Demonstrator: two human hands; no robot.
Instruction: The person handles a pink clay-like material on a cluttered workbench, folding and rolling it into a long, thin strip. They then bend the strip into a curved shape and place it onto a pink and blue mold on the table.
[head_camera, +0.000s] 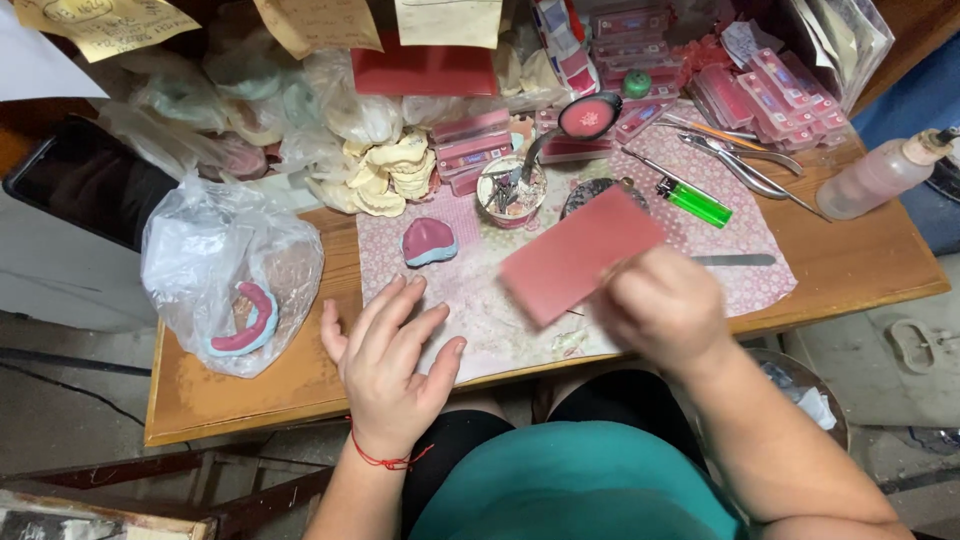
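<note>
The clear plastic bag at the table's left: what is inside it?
Inside the clear plastic bag lies a curved pink and pale blue arch-shaped piece. The crumpled, cloudy upper folds hide whatever else it may contain.

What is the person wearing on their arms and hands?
Both arms are bare, with no sleeves and no gloves. The left hand has a thin red string bracelet tied around the wrist, with loose ends. The right hand wears nothing that shows.
</note>
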